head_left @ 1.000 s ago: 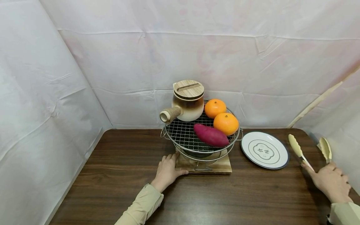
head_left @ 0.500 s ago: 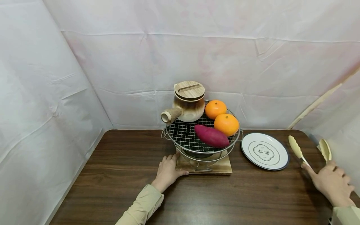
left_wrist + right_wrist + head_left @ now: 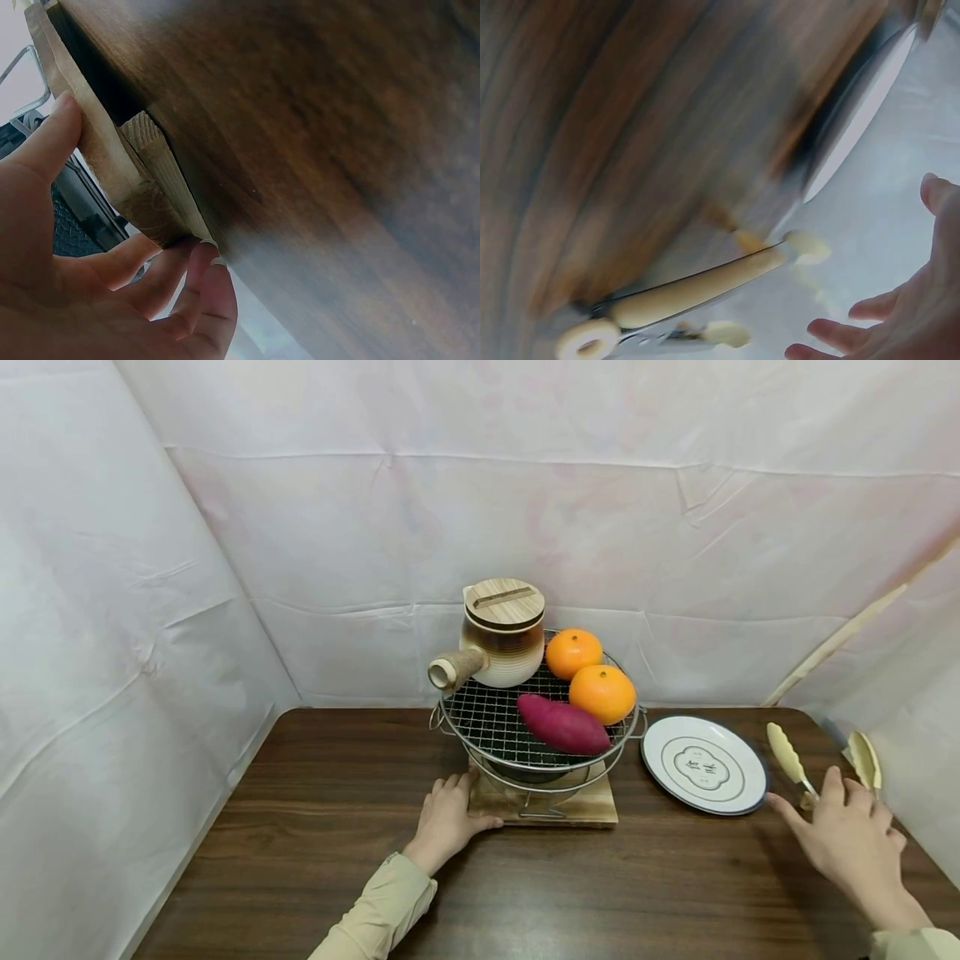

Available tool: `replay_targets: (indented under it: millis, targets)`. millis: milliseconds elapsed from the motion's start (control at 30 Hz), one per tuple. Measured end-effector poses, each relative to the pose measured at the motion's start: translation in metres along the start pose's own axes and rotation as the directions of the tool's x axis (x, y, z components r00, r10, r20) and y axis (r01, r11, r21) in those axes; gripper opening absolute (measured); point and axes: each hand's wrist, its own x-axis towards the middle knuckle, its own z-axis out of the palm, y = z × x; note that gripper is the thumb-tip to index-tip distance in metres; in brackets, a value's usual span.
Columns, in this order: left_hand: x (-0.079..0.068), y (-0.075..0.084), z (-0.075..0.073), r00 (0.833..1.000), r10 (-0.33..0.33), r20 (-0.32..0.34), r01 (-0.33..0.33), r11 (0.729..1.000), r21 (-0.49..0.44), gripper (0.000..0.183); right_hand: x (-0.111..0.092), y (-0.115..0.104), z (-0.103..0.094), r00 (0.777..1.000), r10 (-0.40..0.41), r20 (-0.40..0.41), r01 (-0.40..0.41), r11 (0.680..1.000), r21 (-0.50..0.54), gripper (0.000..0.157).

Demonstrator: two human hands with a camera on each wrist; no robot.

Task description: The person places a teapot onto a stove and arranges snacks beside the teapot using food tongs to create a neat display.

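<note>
My left hand (image 3: 447, 820) holds the near left corner of a wooden board (image 3: 577, 806). Its thumb lies along the near edge, with the fingers at the left side; in the left wrist view the fingertips curl at the board's (image 3: 112, 161) edge. Above the board stands a wire-rack grill (image 3: 480, 727). It bears a lidded clay pot (image 3: 506, 647), two oranges (image 3: 602, 695) and a purple sweet potato (image 3: 562, 725). My right hand (image 3: 855, 843) hovers with fingers spread near the tongs (image 3: 784, 752), partly hiding them. In the right wrist view the tongs (image 3: 697, 292) lie apart from that hand.
A white plate (image 3: 667, 768) with a dark rim lies between the grill and the tongs. White cloth (image 3: 375, 527) hangs behind the brown table (image 3: 330, 777) and along both its sides.
My right hand has come away from the tongs and moved left, toward the plate, with its fingers spreading. The tongs stay where they were. My left hand has not moved.
</note>
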Motion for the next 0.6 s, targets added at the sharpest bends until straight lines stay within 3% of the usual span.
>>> replay_targets:
  millis: [200,433,600]
  targets:
    - [0.0,-0.001,0.001,1.0,0.002,-0.003,-0.002,1.0,0.0,0.088,-0.015,-0.026,0.001,0.99,-0.122,-0.07,0.123,0.992,0.006,0.101]
    - [0.0,0.0,0.001,1.0,-0.006,-0.002,0.006,1.0,0.011,0.09,-0.036,-0.059,0.001,0.962,-0.229,-0.147,0.233,0.972,0.014,0.094]
    - [0.0,0.001,0.001,1.0,-0.011,0.003,0.011,1.0,0.013,0.09,-0.052,-0.08,0.0,0.941,-0.304,-0.15,0.31,0.951,0.02,0.095]
